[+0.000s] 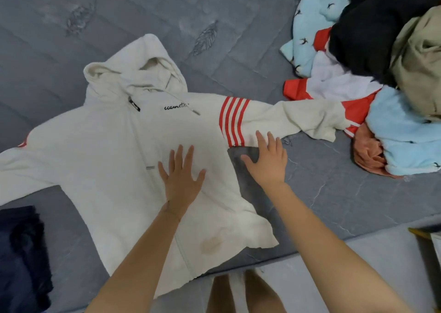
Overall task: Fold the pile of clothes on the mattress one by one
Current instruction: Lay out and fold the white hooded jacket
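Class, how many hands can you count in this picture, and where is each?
2. The left hand lies flat on the chest of the white hoodie. The right hand is spread open, fingertips at the striped sleeve, palm over the grey mattress. None appears hidden.

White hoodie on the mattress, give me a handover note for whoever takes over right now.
Left hand: open, flat on the front of the white hoodie.
Right hand: open, fingertips at its striped sleeve.
The hoodie is spread face up on the mattress, sleeves out, unfolded. Pile of clothes sits far right; a dark garment lies near left.
To do: fold the hoodie, then the pile.
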Demonstrator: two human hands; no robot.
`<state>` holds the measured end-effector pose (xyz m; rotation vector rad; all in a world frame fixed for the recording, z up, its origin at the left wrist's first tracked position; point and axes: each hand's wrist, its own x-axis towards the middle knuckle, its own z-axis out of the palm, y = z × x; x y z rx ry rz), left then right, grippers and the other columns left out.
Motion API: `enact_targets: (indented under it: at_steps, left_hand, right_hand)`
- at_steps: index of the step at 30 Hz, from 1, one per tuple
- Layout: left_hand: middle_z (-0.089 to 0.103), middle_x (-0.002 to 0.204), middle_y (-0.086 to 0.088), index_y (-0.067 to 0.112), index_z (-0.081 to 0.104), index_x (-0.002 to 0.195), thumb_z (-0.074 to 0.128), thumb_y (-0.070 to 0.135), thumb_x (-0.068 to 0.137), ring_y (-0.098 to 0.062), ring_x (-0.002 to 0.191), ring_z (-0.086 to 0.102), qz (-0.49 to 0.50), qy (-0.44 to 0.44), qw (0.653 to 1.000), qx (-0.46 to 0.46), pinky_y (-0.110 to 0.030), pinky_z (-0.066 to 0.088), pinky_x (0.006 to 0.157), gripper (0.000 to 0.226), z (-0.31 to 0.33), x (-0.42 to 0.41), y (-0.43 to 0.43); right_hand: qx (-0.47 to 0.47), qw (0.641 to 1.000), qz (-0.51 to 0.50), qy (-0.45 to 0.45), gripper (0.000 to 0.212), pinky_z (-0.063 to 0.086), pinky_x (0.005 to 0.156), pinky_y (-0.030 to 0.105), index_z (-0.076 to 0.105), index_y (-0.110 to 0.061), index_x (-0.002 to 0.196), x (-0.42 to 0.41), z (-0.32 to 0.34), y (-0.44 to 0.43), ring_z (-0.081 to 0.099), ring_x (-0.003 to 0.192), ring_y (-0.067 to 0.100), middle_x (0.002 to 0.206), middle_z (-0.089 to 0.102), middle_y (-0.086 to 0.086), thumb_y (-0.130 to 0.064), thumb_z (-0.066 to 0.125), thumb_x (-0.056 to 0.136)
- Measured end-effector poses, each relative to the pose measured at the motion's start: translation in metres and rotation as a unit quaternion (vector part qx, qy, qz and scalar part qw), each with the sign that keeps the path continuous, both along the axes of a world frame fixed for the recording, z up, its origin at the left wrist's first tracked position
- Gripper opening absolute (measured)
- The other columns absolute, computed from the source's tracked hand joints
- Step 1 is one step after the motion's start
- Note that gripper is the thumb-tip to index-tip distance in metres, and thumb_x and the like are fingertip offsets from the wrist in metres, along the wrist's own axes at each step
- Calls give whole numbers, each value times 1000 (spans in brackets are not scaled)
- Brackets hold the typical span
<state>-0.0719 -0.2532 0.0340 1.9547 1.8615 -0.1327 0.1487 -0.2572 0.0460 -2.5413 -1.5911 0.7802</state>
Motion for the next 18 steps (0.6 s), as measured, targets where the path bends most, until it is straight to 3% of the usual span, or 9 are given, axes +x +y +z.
enact_targets:
  at_steps: [10, 14, 18]
  left_hand:
    - [9, 162, -8, 26, 7, 155, 44, 54, 95, -29, 150, 6, -135, -7, 991, -12, -52, 4, 118, 75, -31, 109, 79]
    - [-2, 163, -5, 29, 4, 155, 41, 46, 99, -27, 150, -5, -191, -11, 981, -15, -49, 0, 119, 69, -35, 148, 89]
    - [-6, 163, -4, 30, -3, 154, 39, 49, 99, -28, 150, -6, -210, -8, 978, -17, -49, -1, 119, 71, -36, 184, 102]
  right_hand:
    - [72, 977, -201, 24, 74, 19, 116, 44, 25, -24, 152, 116, -20, 37, 16, 146, 30, 159, 17, 13, -40, 62, 90]
    - [109, 966, -233, -10, 76, 25, 113, 45, 26, -16, 152, 157, -17, 46, 27, 139, 35, 152, 29, 18, -33, 65, 89]
    - [112, 968, -225, -26, 72, 27, 112, 44, 27, -14, 151, 186, -15, 60, 29, 137, 35, 150, 29, 19, -27, 63, 89]
